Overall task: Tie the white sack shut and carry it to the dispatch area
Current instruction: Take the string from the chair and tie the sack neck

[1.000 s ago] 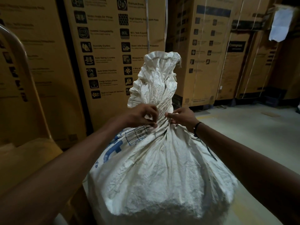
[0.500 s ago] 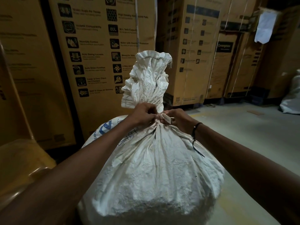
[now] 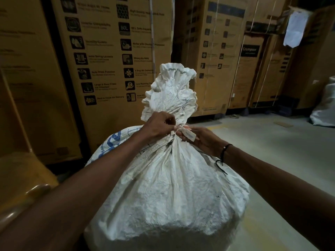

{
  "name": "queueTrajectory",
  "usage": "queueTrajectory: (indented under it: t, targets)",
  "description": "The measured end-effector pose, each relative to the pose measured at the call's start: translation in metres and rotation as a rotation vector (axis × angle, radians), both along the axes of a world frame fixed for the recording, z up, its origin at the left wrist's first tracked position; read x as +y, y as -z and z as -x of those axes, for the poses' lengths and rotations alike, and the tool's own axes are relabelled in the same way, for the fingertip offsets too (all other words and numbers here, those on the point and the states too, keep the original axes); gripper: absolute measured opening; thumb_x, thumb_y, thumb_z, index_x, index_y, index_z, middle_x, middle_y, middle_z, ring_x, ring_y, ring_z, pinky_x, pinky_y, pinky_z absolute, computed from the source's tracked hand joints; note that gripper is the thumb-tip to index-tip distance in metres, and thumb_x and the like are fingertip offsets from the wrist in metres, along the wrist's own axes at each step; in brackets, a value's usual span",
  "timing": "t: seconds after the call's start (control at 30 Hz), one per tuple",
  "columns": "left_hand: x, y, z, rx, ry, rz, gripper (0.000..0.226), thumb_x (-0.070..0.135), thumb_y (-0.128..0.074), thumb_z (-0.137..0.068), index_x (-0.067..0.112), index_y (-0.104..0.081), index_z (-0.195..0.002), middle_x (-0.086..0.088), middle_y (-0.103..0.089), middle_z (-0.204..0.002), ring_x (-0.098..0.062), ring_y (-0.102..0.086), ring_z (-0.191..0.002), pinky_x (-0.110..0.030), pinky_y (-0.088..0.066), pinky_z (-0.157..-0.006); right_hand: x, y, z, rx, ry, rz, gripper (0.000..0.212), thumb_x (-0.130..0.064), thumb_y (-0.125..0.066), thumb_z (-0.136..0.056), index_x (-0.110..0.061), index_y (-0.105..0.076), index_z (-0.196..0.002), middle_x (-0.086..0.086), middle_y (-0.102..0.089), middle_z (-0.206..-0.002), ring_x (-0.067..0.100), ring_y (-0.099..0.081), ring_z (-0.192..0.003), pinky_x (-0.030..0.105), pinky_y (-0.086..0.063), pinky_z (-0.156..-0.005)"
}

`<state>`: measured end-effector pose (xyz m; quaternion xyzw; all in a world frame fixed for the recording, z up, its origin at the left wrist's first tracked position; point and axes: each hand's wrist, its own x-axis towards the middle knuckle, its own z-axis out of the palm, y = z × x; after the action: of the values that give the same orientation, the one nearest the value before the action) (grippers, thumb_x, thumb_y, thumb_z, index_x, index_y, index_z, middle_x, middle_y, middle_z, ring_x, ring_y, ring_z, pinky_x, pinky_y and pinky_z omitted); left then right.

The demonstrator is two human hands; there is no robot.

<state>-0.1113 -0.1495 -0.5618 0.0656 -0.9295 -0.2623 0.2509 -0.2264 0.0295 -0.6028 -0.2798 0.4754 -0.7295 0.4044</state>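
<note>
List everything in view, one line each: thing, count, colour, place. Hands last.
white sack: one, white with blue print, centre, neck gathered.
tag tie: one, white, at the sack's neck between the hands.
cardboard cartons: several, brown with black icons, stacked behind.
paper sheet: one, white, hanging top right.
second sack: one, white, on the floor at far right.
floor: grey, right.
wrist thread: one, black, right wrist.
left hand: grips the neck.
right hand: holds the tag tie.
</note>
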Motion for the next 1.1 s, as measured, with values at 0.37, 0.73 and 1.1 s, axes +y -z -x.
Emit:
queueTrajectory:
  t: [0.37, 0.73, 1.1]
  targets:
    - [0.03, -0.001, -0.02, 0.064, -0.156, -0.036, 0.037, 0.053, -0.064, -0.054, 0.02, -0.08, -0.065, 0.005, -0.074, -0.068, -0.013, -0.07, -0.071, -0.037, -0.06, -0.067, 0.001, -0.002, -0.006, -0.054, 0.054, -0.008, 0.042, -0.002, -0.042, -0.111, 0.008, -0.045, -0.151, 0.024, -0.071, -0.126, 0.025, -0.074, -0.109, 0.027, -0.062, -0.094]
    - [0.034, 0.001, -0.017, 0.072, -0.219, -0.003, 0.018, 0.034, -0.071, -0.064, 0.017, -0.077, -0.064, 0.003, -0.073, -0.066, -0.016, -0.07, -0.067, -0.042, -0.064, -0.066, 0.002, -0.002, -0.008, 0.001, 0.07, -0.007, 0.042, -0.005, -0.048, -0.111, 0.014, -0.049, -0.148, 0.024, -0.069, -0.122, 0.021, -0.073, -0.099, 0.027, -0.063, -0.091]
    - [0.023, 0.007, -0.009, 0.057, -0.083, 0.021, 0.013, 0.027, -0.084, -0.081, 0.015, -0.087, -0.085, -0.004, -0.079, -0.079, -0.02, -0.073, -0.077, -0.044, -0.063, -0.073, 0.006, -0.001, -0.02, 0.233, 0.194, -0.02, 0.02, -0.003, -0.054, -0.108, -0.005, -0.072, -0.115, 0.016, -0.076, -0.112, 0.02, -0.074, -0.098, 0.023, -0.063, -0.085]
